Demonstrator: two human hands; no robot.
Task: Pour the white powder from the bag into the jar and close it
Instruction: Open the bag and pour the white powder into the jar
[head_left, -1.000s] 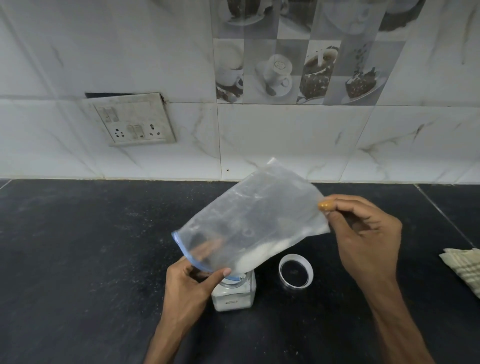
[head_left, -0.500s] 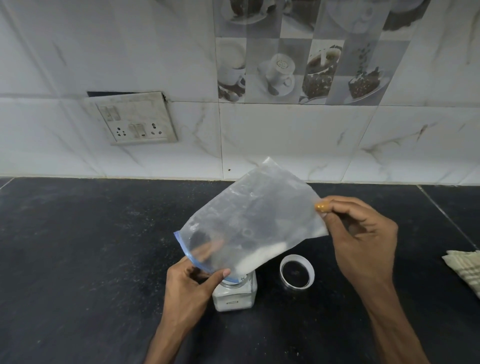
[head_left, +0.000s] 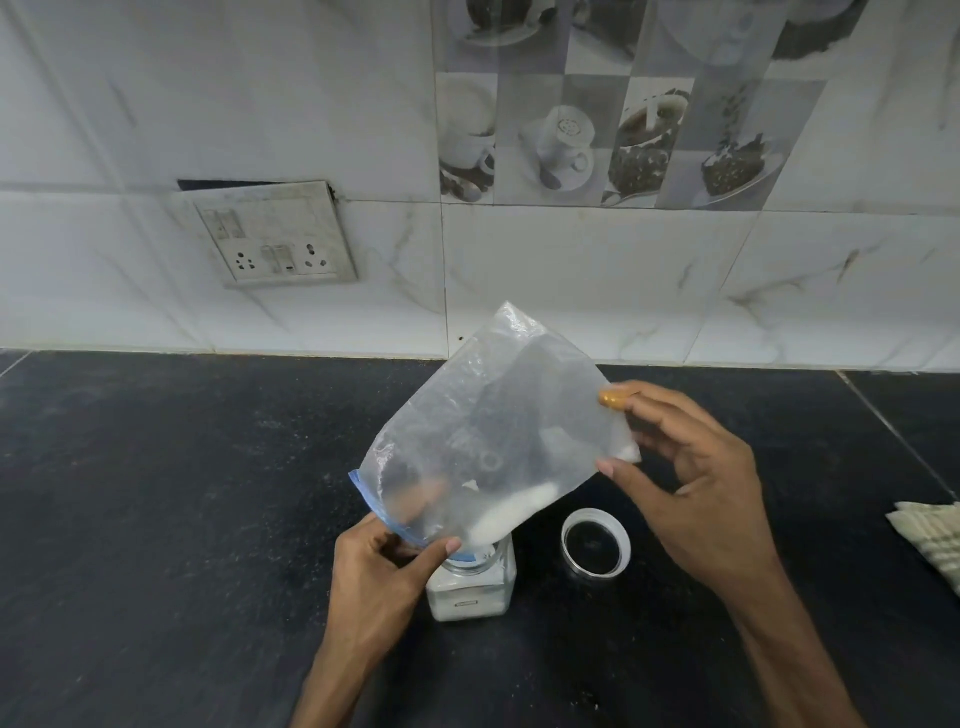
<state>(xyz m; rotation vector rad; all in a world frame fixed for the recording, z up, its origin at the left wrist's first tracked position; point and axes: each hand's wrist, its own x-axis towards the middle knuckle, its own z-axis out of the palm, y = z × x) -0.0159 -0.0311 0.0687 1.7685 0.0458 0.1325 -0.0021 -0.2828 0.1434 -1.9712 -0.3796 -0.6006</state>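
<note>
The left hand (head_left: 379, 566) comes up from the bottom edge with its forearm angled toward the middle, thumb and fingers pinching the blue-edged mouth of the bag (head_left: 498, 441) and holding that mouth down at the top of the jar (head_left: 472, 584). The right hand (head_left: 696, 478) reaches in from the lower right, wrist bent, its thumb and forefinger nipping the raised bottom corner of the bag while the other fingers curl loosely beneath; a yellow-orange stain or coating shows on one fingertip. So held, the clear plastic bag slopes from upper right down to lower left, above the black counter (head_left: 156, 519). The jar's opening is covered by the bag's mouth and the left thumb, so whether the plastic sits inside the neck or only against it cannot be told. The left fingers behind the bag show only as a blur through the plastic. Inside the bag, white powder (head_left: 511, 512) lies along the lower fold near the mouth, with a smaller clump caught in the raised corner by the right hand. The jar is a small, squarish clear one standing upright on the counter, with white powder filling its lower part. Its lid (head_left: 596, 543) lies just to the right of it on the counter, open side up, apart from the jar. A striped cloth (head_left: 930, 540) is cut off by the right edge
</note>
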